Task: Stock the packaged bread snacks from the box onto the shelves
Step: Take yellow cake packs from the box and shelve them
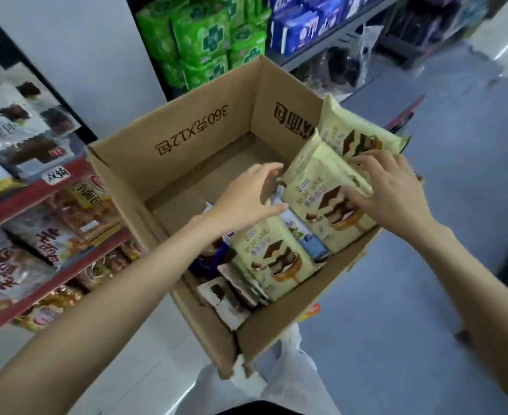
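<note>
Shelves: red-edged store shelves (52,202) at the left, filled with packaged breads in clear and orange wrappers.
Left hand: the left hand (246,196) hovers inside the box with fingers and thumb spread and slightly curved, holding nothing; its fingertips are near the edge of the upper pale packet.
Box: open brown cardboard box (187,130) with printed characters on its inner walls (the far left part of its floor is bare).
Bread snacks: pale yellow-green packets of layered bread snacks (279,259) lie along the right and near side of the box; one leans on the right wall (351,136), another lies below it (321,187). Dark blue and light blue packets show between them.
Right hand: the right hand (387,187) rests on the upper packets, fingers curled over their edges and gripping them.
Background: green packs (205,40) and blue packs (300,25) on a far shelf; grey floor at right.
</note>
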Tool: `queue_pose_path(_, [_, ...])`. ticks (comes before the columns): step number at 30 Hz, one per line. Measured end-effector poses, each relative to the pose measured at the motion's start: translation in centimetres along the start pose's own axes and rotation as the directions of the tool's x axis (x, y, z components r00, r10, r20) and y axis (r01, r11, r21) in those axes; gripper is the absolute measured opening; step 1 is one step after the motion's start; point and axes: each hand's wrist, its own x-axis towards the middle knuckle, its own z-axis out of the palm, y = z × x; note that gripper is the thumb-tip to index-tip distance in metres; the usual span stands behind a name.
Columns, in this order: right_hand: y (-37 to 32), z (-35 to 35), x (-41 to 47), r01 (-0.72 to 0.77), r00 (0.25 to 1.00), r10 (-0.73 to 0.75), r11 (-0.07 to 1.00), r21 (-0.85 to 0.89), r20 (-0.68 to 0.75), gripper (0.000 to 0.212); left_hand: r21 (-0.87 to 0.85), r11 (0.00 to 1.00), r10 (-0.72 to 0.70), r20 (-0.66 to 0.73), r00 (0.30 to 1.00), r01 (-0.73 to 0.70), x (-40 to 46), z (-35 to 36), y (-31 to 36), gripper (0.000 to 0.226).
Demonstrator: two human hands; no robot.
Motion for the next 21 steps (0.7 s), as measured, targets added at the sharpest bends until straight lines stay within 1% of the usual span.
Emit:
queue_pose_path(2, [2.1,-0.5,1.3,0.015,1.0,-0.015,1.0,0.027,0.001,0.05,-0.05,0.997,-0.064,0.033,0.997,0.065,2.2,1.5,1.2,0.087])
queue_pose_path(3, [3.1,-0.7,2.0,0.026,1.0,-0.026,0.999,0.021,-0.015,0.049,-0.027,0.997,-0.076,0.042,0.996,0.078,3.2,2.2,1.8,0.093])
queue_pose_path(4, [3.9,-1.0,2.7,0.033,0.999,-0.033,0.999,0.005,-0.03,0.049,0.055,0.997,-0.054,0.04,0.998,0.051,4.1,2.8,2.3,0.098])
queue_pose_path(6, [5.2,-1.3,4.2,0.034,0.999,-0.034,0.999,-0.021,-0.032,0.052,0.276,0.954,0.105,0.045,0.993,-0.114,6.0,3.6,3.2,0.1])
queue_pose_path(7, [5.6,-1.3,4.9,0.026,1.0,-0.026,1.0,-0.016,-0.013,0.055,0.357,0.911,0.191,0.076,0.979,-0.205,6.9,3.8,3.5,0.1])
queue_pose_path(8, [6.0,-1.2,5.6,0.016,1.0,-0.016,1.0,0.006,0.016,0.058,0.414,0.869,0.241,0.124,0.962,-0.272,7.8,4.0,3.9,0.1])
queue_pose_path(9, [6.2,-1.1,6.1,0.008,0.999,-0.01,0.999,0.038,0.047,0.06,0.458,0.833,0.255,0.179,0.95,-0.31,8.7,4.1,4.2,0.101])
queue_pose_path(11, [6.6,-0.6,6.8,0.008,0.996,-0.015,0.997,0.078,0.09,0.065,0.529,0.776,0.226,0.277,0.934,-0.344,10.2,4.4,4.7,0.103])
queue_pose_path(14, [7.2,-0.1,7.5,-0.004,0.992,-0.01,0.994,0.111,0.125,0.067,0.588,0.718,0.195,0.345,0.918,-0.373,11.6,4.6,5.1,0.101])
queue_pose_path(16, [7.4,0.2,7.9,-0.009,0.99,-0.009,0.991,0.132,0.138,0.066,0.609,0.689,0.22,0.342,0.914,-0.393,11.8,4.5,4.8,0.096])
queue_pose_path(19, [7.6,0.4,8.3,0.007,0.991,-0.025,0.991,0.136,0.128,0.064,0.602,0.692,0.244,0.325,0.914,-0.399,11.3,4.3,4.3,0.09])
queue_pose_path(21, [7.8,0.4,8.5,0.012,0.993,-0.032,0.984,0.175,0.114,0.064,0.607,0.678,0.268,0.32,0.909,-0.414,10.9,4.1,4.2,0.087])
